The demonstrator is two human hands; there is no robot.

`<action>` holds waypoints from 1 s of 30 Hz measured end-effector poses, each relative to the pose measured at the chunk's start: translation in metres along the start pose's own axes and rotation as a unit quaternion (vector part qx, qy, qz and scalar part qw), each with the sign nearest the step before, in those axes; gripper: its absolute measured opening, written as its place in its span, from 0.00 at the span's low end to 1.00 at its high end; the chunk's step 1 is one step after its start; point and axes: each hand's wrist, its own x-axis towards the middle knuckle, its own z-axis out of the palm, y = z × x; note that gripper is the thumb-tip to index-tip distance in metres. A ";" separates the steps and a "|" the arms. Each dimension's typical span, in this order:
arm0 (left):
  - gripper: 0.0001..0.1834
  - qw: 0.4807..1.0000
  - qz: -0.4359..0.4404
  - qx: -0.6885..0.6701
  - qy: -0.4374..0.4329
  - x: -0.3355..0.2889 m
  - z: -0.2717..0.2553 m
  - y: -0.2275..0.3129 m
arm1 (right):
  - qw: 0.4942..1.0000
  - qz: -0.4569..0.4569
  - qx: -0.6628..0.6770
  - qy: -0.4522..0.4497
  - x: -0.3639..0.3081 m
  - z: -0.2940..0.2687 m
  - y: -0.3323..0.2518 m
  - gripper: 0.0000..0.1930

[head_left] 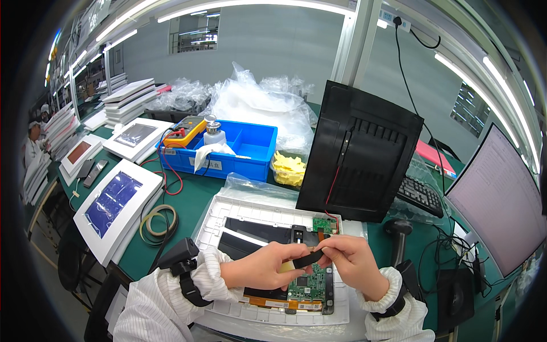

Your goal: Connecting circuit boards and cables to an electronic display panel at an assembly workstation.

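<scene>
Over an opened display unit, my left hand [266, 265] and my right hand [354, 263] come close together, both closed. Between their fingers runs a short black strip [307, 259], pinched by both; a pale yellow piece [287, 266] shows at the left fingers. Whether the strip is tape or a flat cable I cannot tell. Beneath lies a white frame [208, 242] holding dark panels, a green circuit board [307, 288] and an orange flex cable [268, 302] along its near edge. A small green board [326, 223] sits at the far right corner, with a red wire reaching it.
A black back cover [359, 154] stands tilted behind the frame. Further left are a blue divided bin [250, 165], yellow scraps [289, 168], tape rolls [159, 221] and white framed panels [114, 208]. To the right stand a barcode scanner [398, 239], keyboard [420, 195] and monitor [501, 194].
</scene>
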 end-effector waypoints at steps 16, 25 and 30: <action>0.11 0.990 0.085 0.074 0.087 -0.002 -0.003 -0.014 | 1.000 -0.024 -0.011 0.014 -0.005 -0.001 -0.009 0.07; 0.09 0.948 0.122 0.237 0.174 -0.002 0.002 -0.004 | 0.997 0.034 0.063 0.011 -0.001 -0.006 0.000 0.09; 0.09 0.942 0.120 0.256 0.180 -0.001 0.003 -0.004 | 0.998 0.035 0.053 0.020 0.001 -0.007 0.003 0.09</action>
